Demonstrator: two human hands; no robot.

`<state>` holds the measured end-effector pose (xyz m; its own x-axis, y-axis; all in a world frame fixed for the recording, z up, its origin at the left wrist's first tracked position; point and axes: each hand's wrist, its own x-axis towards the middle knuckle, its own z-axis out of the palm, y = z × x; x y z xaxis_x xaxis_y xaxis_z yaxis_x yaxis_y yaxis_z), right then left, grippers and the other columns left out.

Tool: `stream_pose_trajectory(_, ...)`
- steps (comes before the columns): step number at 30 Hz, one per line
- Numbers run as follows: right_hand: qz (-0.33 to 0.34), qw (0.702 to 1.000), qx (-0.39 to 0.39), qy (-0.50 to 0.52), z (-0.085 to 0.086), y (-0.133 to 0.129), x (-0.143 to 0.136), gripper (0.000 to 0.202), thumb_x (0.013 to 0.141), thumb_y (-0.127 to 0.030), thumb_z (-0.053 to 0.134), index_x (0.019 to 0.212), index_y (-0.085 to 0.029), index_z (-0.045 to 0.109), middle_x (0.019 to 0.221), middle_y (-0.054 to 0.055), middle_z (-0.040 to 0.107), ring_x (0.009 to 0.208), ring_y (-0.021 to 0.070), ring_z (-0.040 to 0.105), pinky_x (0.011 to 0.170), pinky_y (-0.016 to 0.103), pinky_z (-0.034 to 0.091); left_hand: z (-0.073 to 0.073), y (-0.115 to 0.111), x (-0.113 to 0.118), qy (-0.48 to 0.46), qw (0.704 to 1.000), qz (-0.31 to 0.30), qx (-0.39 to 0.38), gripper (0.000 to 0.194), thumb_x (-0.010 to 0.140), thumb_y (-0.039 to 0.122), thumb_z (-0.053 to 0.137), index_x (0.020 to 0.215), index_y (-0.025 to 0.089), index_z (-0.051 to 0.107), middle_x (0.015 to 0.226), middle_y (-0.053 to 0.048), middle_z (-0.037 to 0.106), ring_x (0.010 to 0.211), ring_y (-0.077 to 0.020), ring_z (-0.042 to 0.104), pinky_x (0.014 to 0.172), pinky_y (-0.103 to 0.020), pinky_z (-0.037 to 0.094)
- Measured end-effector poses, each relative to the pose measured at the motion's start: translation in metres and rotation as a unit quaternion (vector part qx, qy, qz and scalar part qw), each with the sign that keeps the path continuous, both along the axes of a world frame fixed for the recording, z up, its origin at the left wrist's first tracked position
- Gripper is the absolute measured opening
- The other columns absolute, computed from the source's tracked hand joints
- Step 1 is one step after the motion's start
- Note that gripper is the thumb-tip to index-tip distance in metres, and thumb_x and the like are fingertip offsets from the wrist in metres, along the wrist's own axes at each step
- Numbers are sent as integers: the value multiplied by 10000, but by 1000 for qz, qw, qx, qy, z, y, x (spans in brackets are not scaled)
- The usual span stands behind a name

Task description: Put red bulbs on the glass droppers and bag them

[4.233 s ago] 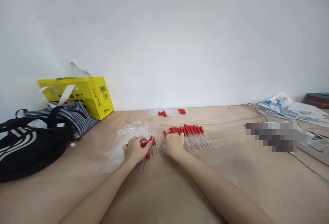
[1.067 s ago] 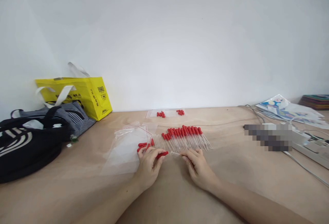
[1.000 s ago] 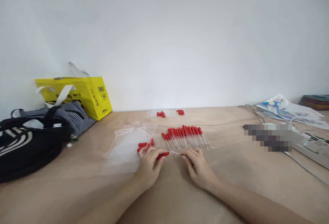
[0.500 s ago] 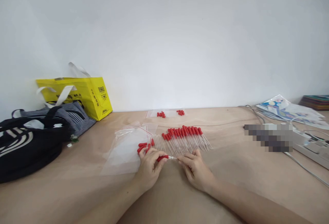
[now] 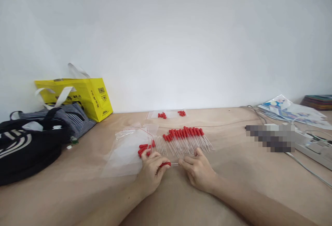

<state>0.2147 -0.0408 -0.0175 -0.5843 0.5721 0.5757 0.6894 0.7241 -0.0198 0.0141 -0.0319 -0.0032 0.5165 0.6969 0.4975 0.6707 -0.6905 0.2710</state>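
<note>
My left hand [image 5: 152,171] pinches a red rubber dropper bulb [image 5: 165,164] between thumb and fingers. A clear dropper tube [image 5: 174,164] runs from the bulb's mouth to my right hand [image 5: 196,169], whose fingers are closed on its other end. Whether the tube sits inside the bulb or only meets it, I cannot tell. Beyond my hands lies a row of droppers [image 5: 186,138] with red bulbs fitted, and bare clear tubes [image 5: 160,145] at its left end. Several loose red bulbs [image 5: 143,149] lie just past my left fingers.
Flat clear zip bags [image 5: 124,156] lie left of my left hand. Another bag [image 5: 171,114] with red bulbs lies near the wall. Far left are a yellow bag [image 5: 98,98], a striped bag [image 5: 77,118] and a black bag [image 5: 31,153]. A power strip [image 5: 308,150] and cables stand right.
Both hands have shifted slightly toward me with the bulb and tube. The tube now lies straighter in line with the bulb, and less of it shows between my hands.
</note>
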Motion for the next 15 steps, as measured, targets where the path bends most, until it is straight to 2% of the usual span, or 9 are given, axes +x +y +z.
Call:
stream_pose_trajectory(8, 1, 998, 6, 64, 0, -3, -7, 222, 643, -48, 380, 723, -164, 552, 603, -9, 542, 495, 97, 328, 588, 280, 168, 0, -3, 2, 5, 999, -10, 34, 131, 822, 233, 450, 748, 206, 555, 639, 37, 608, 675, -140, 531, 864, -407, 191)
stream_pose_trajectory(15, 19, 998, 7, 57, -1, -2, -13, 229, 600, -58, 385, 716, -165, 552, 591, -13, 539, 492, 96, 325, 579, 278, 163, 3, -7, 6, 13, 998, -31, 47, 141, 818, 229, 448, 722, 207, 550, 649, 37, 621, 672, -138, 535, 882, -403, 194)
